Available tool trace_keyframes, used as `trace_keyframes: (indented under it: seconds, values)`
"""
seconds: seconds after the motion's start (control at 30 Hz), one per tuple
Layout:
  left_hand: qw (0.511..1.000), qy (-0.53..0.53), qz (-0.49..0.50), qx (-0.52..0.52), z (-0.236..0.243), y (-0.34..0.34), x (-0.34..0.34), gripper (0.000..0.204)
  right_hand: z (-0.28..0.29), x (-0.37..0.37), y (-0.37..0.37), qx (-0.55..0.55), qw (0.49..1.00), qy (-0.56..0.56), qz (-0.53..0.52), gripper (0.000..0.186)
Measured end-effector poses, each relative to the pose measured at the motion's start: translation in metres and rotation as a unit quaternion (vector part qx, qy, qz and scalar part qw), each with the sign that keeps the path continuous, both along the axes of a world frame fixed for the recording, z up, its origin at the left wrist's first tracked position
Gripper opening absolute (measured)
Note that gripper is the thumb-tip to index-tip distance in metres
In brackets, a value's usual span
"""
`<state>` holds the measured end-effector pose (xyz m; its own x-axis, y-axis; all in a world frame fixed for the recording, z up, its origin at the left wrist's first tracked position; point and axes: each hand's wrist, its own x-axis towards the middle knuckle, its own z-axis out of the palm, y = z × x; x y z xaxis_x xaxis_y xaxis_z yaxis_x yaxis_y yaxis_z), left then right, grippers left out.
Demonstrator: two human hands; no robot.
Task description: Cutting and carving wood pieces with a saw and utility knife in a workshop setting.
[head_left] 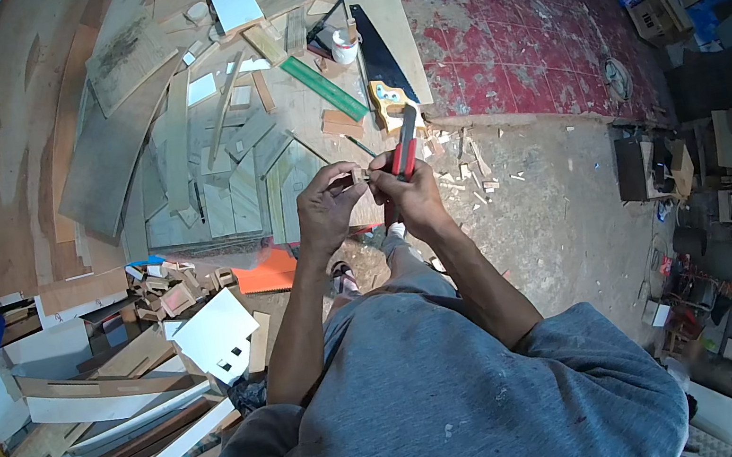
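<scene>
Holding one red-handled cutter (404,151) | right hand (413,192) | left hand (327,204) pinching one small piece (361,175)

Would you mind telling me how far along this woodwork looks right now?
Done: wood chips litter the ground and house-shaped boards lie cut. In hand: the left hand pinches a small wood piece while the right hand works it with red-handled pliers. Left: loose offcuts lie unassembled.

We saw even, soft daylight w/ faint shadows; sharp around the hands (370,194), edges bent & vignetted black, far corners dim.
</scene>
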<state>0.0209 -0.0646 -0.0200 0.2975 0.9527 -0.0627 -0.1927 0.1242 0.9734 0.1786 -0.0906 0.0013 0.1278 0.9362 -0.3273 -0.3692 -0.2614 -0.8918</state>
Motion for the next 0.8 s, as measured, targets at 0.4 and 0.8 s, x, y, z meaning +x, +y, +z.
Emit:
trace_keyframes:
  seconds: [0.4,0.8]
  values:
    - [0.997,0.052,0.052,0.031,-0.069,0.016,-0.001,0.033,-0.102,0.031,-0.012,-0.02,0.954,-0.298,-0.027,0.044]
    - [0.956,0.25,0.034,0.153,-0.201,0.012,0.021,0.026,-0.211,-0.001,-0.061,-0.137,0.947,-0.275,0.098,0.054]
